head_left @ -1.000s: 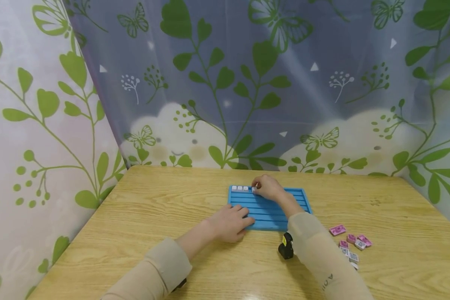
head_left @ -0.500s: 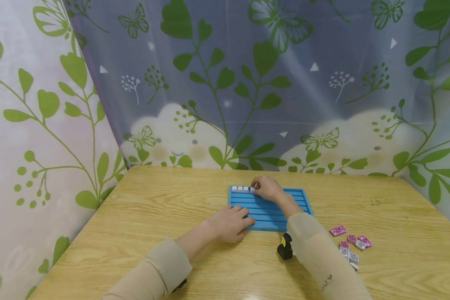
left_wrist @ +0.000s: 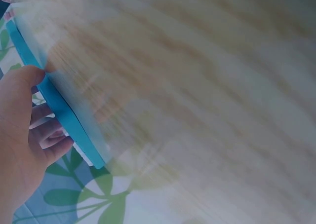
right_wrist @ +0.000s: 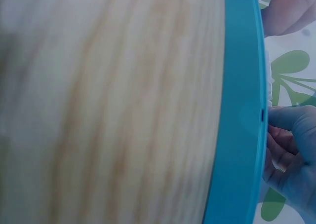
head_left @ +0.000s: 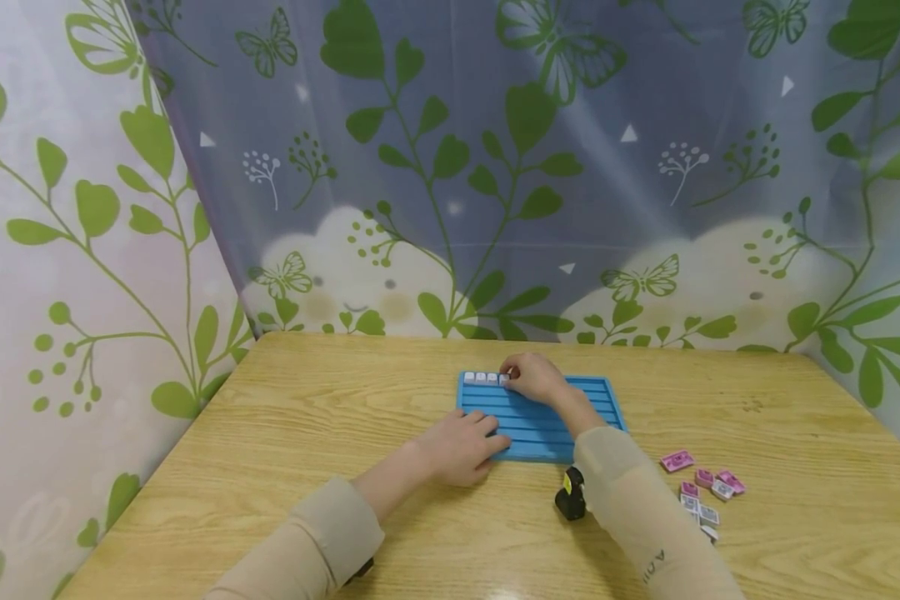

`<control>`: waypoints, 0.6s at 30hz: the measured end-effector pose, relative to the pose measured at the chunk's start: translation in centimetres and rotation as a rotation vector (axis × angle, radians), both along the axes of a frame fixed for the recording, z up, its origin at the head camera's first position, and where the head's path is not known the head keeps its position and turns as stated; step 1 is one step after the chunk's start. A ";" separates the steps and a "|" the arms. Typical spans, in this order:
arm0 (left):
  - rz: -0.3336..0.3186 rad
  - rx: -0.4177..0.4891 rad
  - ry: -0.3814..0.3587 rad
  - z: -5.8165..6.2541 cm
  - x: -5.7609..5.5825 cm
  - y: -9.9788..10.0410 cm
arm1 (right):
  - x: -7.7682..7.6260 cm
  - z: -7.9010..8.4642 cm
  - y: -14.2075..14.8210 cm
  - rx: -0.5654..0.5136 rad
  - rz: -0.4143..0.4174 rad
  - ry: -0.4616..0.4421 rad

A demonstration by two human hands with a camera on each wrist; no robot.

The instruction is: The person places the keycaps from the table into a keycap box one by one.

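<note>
A blue tray [head_left: 540,433] with raised ridges across it lies on the table. In its far row, at the left end, a short line of white keycaps [head_left: 481,378] stands side by side. My right hand [head_left: 536,379] pinches another white keycap [head_left: 504,380] at the right end of that line, its fingertips partly covering it. At the tray's near left corner my left hand [head_left: 461,446] holds the edge. In the left wrist view the thumb [left_wrist: 34,75] touches the tray's front wall [left_wrist: 71,123], with the other fingers bent beyond it.
Loose pink keycaps [head_left: 677,460] and white-grey keycaps [head_left: 708,515], several of them overturned, lie scattered on the wooden table [head_left: 307,392] right of the tray. A patterned cloth [head_left: 450,167] hangs along the table's far edge. Black wrist cameras [head_left: 570,496] sit under the sleeves.
My right hand has slid slightly left, bringing the pinched keycap up to the others in the far row. The left hand stays on the tray corner.
</note>
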State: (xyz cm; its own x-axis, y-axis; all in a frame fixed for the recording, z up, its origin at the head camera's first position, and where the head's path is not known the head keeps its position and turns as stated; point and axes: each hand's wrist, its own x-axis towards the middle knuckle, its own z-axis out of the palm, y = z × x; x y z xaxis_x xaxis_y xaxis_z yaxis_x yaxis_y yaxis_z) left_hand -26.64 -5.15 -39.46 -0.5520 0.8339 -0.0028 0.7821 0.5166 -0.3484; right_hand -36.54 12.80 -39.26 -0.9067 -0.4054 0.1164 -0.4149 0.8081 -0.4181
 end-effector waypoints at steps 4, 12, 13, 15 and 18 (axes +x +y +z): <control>0.005 0.004 -0.010 0.0 -0.1 0.0 | 0.1 0.2 -0.1 0.000 0.001 0.002; 0.007 0.001 -0.019 -0.1 -0.2 0.0 | 0.1 0.4 -0.2 0.006 -0.004 -0.008; 0.006 0.001 -0.018 -0.1 -0.2 0.0 | 0.1 0.3 -0.2 0.007 -0.003 -0.009; 0.004 -0.001 -0.016 0.0 -0.2 0.0 | 0.0 0.2 -0.2 0.010 -0.002 -0.005; 0.000 -0.001 -0.014 -0.1 -0.1 0.0 | 0.0 0.0 -0.2 0.014 0.002 -0.003</control>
State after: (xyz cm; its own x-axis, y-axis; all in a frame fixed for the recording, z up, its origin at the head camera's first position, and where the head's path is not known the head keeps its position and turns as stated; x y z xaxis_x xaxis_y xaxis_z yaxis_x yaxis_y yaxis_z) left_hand -26.78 -5.16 -39.52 -0.5517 0.8339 -0.0116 0.7870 0.5160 -0.3382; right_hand -36.51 12.63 -39.23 -0.9063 -0.4087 0.1075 -0.4151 0.8133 -0.4077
